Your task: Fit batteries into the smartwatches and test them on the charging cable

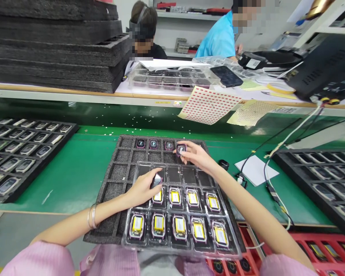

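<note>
My right hand [196, 154] pinches a smartwatch body [181, 149] with a purplish rim, its screen facing me, over the back row of a black foam tray [115, 172]. Three similar watch bodies [153, 143] sit in that row, left of the hand. My left hand [142, 188] is closed around another watch body [156, 180], whose glossy screen shows between thumb and fingers. It is above a clear plastic tray [184, 251] lying on the foam tray. Two rows there hold open watch cases [175, 196] with yellow-edged batteries; the pockets visible in its back row hold no cases.
Foam trays of watch cases [25, 134] lie at left and right [324, 172]. A shelf [149, 99] crosses behind, bearing stacked black foam [54, 57], clear trays and a phone [226, 76]. Cables [276, 149] hang at right, above red trays [319, 237]. Two people are beyond.
</note>
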The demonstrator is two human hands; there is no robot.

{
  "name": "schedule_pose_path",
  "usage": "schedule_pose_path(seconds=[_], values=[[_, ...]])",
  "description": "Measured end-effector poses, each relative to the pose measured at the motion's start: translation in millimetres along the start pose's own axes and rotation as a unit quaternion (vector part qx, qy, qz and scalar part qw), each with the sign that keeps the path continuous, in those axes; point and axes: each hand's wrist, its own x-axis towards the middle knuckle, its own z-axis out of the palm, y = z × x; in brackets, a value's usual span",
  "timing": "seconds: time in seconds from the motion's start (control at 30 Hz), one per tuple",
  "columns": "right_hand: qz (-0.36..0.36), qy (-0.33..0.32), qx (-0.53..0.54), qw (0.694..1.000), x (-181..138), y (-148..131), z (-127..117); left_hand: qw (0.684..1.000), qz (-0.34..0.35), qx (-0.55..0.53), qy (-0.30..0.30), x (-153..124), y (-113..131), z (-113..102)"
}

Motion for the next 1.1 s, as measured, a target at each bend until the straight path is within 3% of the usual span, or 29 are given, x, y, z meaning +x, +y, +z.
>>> schedule_pose_path(seconds=[0.13,0.27,0.5,0.6,0.7,0.77,0.83,0.9,0.93,1.0,1.1], values=[[-0.004,0.063,-0.164,0.984,41.4,26.5,-20.3,1.0,-0.005,-0.003,0.0,-0.5,0.9,-0.5],[-0.027,0.082,-0.312,0.946,56.5,39.7,-27.8,1.0,-0.008,-0.009,0.004,0.0,-0.9,-0.9],[-0.063,0.04,-0.494,0.866,37.2,37.4,-31.5,0.999,-0.018,-0.027,0.004,1.5,-3.3,-3.2],[-0.068,0.055,-0.542,0.836,26.6,33.5,-23.0,1.0,-0.014,-0.026,0.004,0.2,-3.4,-2.1],[-0.078,0.083,-0.569,0.815,16.7,18.1,-9.9,0.999,-0.009,-0.027,0.017,-2.0,-3.5,-1.8],[-0.106,0.084,-0.562,0.816,6.8,-0.2,2.7,0.999,-0.007,-0.018,0.044,-1.2,-3.9,-7.1],[-0.174,0.021,-0.509,0.843,-7.7,-21.3,20.2,0.996,-0.003,0.008,0.094,3.9,-6.1,-20.1],[-0.256,-0.124,-0.423,0.86,-25.4,-39.6,41.7,0.985,-0.008,0.054,0.161,14.3,-12.7,-40.8],[-0.28,-0.192,-0.4,0.851,-34.1,-46.5,52.7,0.977,-0.021,0.087,0.194,21.1,-18.3,-52.8],[-0.288,-0.262,-0.409,0.825,-48.8,-54.7,71.7,0.955,-0.068,0.174,0.23,36.1,-33.8,-76.6],[-0.274,-0.277,-0.45,0.804,-59.8,-57.5,86.9,0.93,-0.128,0.256,0.232,56.0,-61.2,-102.3]])
